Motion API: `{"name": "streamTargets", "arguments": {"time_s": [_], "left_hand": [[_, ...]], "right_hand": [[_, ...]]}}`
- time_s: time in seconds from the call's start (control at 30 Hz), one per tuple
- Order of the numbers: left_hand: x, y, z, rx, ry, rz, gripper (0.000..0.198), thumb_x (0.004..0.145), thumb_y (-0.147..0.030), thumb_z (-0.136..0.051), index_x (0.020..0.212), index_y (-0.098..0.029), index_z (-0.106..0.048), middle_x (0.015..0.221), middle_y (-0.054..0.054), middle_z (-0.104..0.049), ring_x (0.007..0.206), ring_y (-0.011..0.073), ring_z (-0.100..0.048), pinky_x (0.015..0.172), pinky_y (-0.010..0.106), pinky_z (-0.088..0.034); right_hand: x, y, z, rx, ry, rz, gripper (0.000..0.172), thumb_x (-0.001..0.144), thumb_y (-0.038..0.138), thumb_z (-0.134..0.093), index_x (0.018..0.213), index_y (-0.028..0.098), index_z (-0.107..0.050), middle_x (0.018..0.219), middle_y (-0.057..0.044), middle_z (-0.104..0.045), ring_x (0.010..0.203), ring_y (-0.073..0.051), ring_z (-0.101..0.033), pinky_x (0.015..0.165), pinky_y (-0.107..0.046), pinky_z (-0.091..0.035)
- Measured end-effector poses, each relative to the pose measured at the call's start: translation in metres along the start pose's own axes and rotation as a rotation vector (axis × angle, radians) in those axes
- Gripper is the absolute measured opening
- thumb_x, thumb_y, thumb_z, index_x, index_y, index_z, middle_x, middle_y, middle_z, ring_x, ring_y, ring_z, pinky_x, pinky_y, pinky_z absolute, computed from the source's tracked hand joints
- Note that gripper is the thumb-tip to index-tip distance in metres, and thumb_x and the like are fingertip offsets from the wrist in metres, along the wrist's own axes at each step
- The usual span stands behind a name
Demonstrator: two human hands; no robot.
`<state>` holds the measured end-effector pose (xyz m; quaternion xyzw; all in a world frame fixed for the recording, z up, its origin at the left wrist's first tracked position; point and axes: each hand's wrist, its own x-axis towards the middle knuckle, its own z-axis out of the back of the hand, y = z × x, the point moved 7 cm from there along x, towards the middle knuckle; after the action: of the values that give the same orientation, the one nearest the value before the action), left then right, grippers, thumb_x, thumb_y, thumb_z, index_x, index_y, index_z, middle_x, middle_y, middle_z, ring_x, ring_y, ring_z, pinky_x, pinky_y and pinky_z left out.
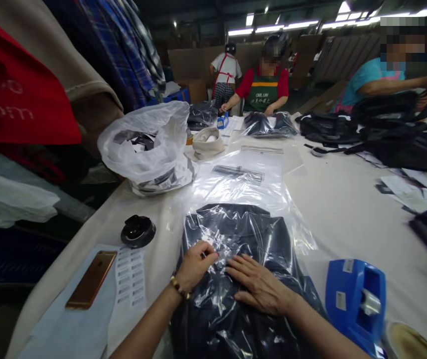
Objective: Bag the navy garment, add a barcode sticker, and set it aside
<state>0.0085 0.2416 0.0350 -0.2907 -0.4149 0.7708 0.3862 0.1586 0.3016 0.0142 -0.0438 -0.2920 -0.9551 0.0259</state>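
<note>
A dark fabric item (235,227) lies flat in front of me inside a clear plastic bag (250,192). Glare on the film hides what kind of item it is. My left hand (194,267) rests on the bag's upper middle, its thumb and fingers drawn together in a pinch. Whatever may be between those fingertips cannot be made out. Just to the right, my right hand (260,286) presses on the film with its palm down and fingers stretched out. Left of the bag is a sheet of barcode labels (131,276).
At left lie a phone (91,279) and a round black object (137,231). A blue tape dispenser (348,294) stands at right. Farther off are a white plastic sack (146,142), a cloth pouch (208,142) and black bags (333,127). Several people work beyond the table (348,209).
</note>
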Motion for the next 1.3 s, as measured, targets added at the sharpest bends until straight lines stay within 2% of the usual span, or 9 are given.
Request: {"name": "streamTargets", "arguments": {"time_s": [0.23,0.43,0.6,0.77,0.93,1.03,1.17,1.3], "left_hand": [[0.073,0.003,-0.046,0.1,0.186,-0.031,0.014,0.065,-0.027,-0.06,0.056,-0.017,-0.055,0.06,-0.004,-0.048,0.058,0.01,-0.044,0.058,0.024,-0.035],[0.107,0.022,-0.072,0.161,0.286,-0.017,0.012,0.063,-0.023,-0.065,0.056,-0.016,-0.058,0.06,-0.004,-0.047,0.059,0.01,-0.044,0.058,0.024,-0.033],[0.111,0.035,-0.079,0.197,0.313,-0.007,0.012,0.064,-0.023,-0.066,0.057,-0.017,-0.06,0.062,-0.004,-0.047,0.062,0.011,-0.045,0.06,0.025,-0.033],[0.11,0.038,-0.08,0.218,0.306,-0.013,0.012,0.064,-0.022,-0.067,0.057,-0.016,-0.059,0.063,-0.003,-0.05,0.064,0.0115,-0.047,0.062,0.025,-0.034],[0.11,0.039,-0.082,0.254,0.307,-0.029,0.012,0.066,-0.02,-0.068,0.057,-0.017,-0.059,0.064,-0.003,-0.052,0.067,0.0124,-0.049,0.066,0.025,-0.036],[0.109,0.04,-0.083,0.288,0.287,-0.035,0.014,0.067,-0.019,-0.067,0.057,-0.017,-0.058,0.066,-0.003,-0.053,0.07,0.0129,-0.049,0.069,0.026,-0.036],[0.106,0.041,-0.083,0.331,0.247,-0.035,0.016,0.068,-0.017,-0.066,0.056,-0.017,-0.056,0.067,-0.003,-0.053,0.072,0.0134,-0.049,0.071,0.027,-0.036],[0.104,0.042,-0.084,0.364,0.214,-0.036,0.017,0.069,-0.016,-0.066,0.056,-0.017,-0.055,0.066,-0.003,-0.052,0.071,0.0129,-0.049,0.072,0.027,-0.036]], "right_hand": [[-0.01,-0.008,-0.013,0.139,-0.025,0.029,0.064,0.082,0.048,-0.052,0.136,0.023,-0.03,0.137,-0.008,-0.039,0.127,-0.022,-0.034,0.107,-0.041,-0.028],[-0.013,-0.014,-0.021,0.174,0.034,0.005,0.065,0.084,0.05,-0.046,0.138,0.022,-0.025,0.141,-0.009,-0.032,0.129,-0.024,-0.029,0.108,-0.044,-0.024],[-0.013,-0.016,-0.026,0.173,0.086,-0.016,0.066,0.085,0.052,-0.042,0.14,0.023,-0.019,0.143,-0.009,-0.028,0.131,-0.024,-0.026,0.109,-0.045,-0.022],[-0.011,-0.016,-0.028,0.14,0.133,-0.01,0.065,0.086,0.052,-0.039,0.14,0.022,-0.017,0.143,-0.009,-0.027,0.131,-0.024,-0.025,0.109,-0.045,-0.023],[-0.01,-0.015,-0.026,0.1,0.094,-0.002,0.065,0.086,0.051,-0.042,0.14,0.021,-0.02,0.142,-0.01,-0.03,0.13,-0.025,-0.029,0.107,-0.045,-0.028],[-0.009,-0.016,-0.028,0.105,0.108,-0.003,0.065,0.086,0.051,-0.042,0.14,0.021,-0.02,0.142,-0.01,-0.03,0.129,-0.025,-0.029,0.107,-0.046,-0.028],[-0.009,-0.018,-0.035,0.099,0.217,-0.02,0.065,0.087,0.054,-0.034,0.14,0.02,-0.017,0.144,-0.01,-0.025,0.132,-0.025,-0.023,0.108,-0.048,-0.025],[-0.01,-0.019,-0.036,0.096,0.225,-0.035,0.066,0.087,0.056,-0.031,0.141,0.021,-0.015,0.145,-0.009,-0.022,0.132,-0.025,-0.021,0.108,-0.048,-0.024]]}}
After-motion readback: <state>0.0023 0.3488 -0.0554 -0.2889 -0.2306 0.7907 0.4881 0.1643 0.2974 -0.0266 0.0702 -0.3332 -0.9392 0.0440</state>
